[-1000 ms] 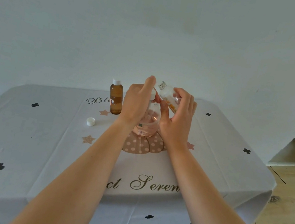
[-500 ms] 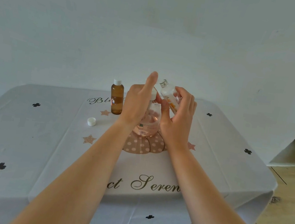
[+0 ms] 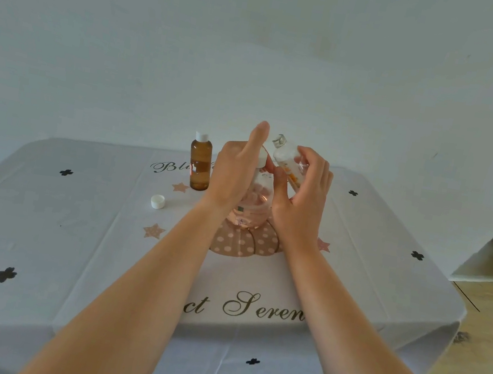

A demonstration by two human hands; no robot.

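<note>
Pouring seems underway — the right hand curls its fingers round the small bottle, tilted just above the round bottle, whose neck the left hand grips; the white cap lies left of it — recapping remains

One wide-angle view, worn on the person's head, faces forward and down over the white-clothed counter with black crosses. The left hand and right hand sit mid-frame at arm's length; the plain white wall fills the upper half, and pale wooden floor edges the right.
</note>
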